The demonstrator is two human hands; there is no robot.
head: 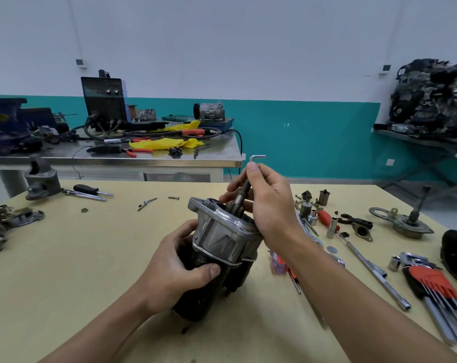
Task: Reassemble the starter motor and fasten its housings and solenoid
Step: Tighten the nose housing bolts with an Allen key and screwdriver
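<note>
The starter motor stands tilted on the yellow table, its silver nose housing up and its black body and solenoid below. My left hand grips the black body from the left. My right hand is above the housing, fingers closed on a silver L-shaped hex key whose short arm sticks out above my thumb. The key's long arm runs down through my fingers toward the housing top, beside the pinion shaft. Its tip is hidden.
A red-holder hex key set, a long extension bar, sockets and small parts lie at the right. A grey housing, screwdrivers and loose bolts lie at the left. A steel bench with a welder stands behind.
</note>
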